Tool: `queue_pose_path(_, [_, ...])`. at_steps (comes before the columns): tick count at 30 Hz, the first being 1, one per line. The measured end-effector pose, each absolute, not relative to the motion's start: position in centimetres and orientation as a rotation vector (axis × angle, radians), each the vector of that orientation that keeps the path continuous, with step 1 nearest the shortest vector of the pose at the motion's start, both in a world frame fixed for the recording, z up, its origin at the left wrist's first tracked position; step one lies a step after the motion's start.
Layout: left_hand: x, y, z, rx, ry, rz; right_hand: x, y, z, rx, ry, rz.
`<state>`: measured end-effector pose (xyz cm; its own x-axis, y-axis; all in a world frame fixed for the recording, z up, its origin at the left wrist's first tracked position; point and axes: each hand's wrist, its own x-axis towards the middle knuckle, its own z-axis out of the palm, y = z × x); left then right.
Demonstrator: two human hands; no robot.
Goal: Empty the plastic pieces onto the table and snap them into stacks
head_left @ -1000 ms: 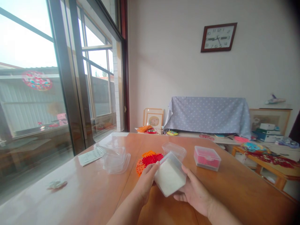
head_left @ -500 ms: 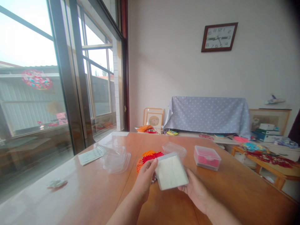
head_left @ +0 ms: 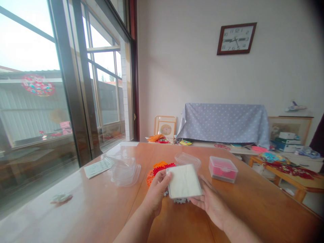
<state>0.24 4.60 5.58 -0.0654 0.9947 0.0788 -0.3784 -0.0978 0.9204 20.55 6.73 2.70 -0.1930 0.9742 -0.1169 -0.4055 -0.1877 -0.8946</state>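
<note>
1. Far left on the table [head_left: 101, 212]: a small pale object [head_left: 61, 198], too blurred to identify, well apart from both hands.
2. Cards [head_left: 97, 168], lying flat, one end meeting the clear tubs [head_left: 126, 175] beside them.
3. Orange pieces [head_left: 150, 178] and a red piece [head_left: 162, 168], toothed at the edges, partly hidden behind the left hand [head_left: 157, 190].
4. Left hand: thumb pressed on the near face of the white box [head_left: 184, 182] at its upper left corner; the other fingers pass behind, so it is evidently gripping.
5. White box: held tilted above the table, midway between the hands. Judged light and stiff, its smooth clear casing probably slippery and liable to crack if dropped; opposite side edges offer the surest hold. A grey piece [head_left: 180, 200] shows below it, and a clear tray [head_left: 187, 158] behind.
6. Right hand [head_left: 211, 204]: fingers extended at the box's lower right corner, apparently beneath it; whether they grasp or merely support cannot be told.
7. Far right: a pink box [head_left: 223, 169], closed, apart from the hand.
</note>
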Motion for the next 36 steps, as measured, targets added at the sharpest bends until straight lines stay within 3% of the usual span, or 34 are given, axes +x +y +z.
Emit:
queue_pose_path(21, [-1.8, 6.5, 5.6, 0.472, 0.616, 1.595, 20.6, 6.7, 2.9, -1.154, -0.957, 1.354])
queue_pose_path(28, [-1.9, 6.5, 5.4, 0.528, 0.632, 1.634, 21.8, 8.0, 1.2, -1.316, -1.25, 1.11])
queue_pose_path(33, [-1.5, 6.6, 5.3, 0.576, 0.635, 1.608, 22.5, 8.7, 1.1, -1.341, -1.513, 0.74])
queue_pose_path(36, [-1.3, 6.6, 5.4, 0.616, 0.66, 1.598, 21.7, 7.6, 2.1, -1.224, -1.47, 0.845])
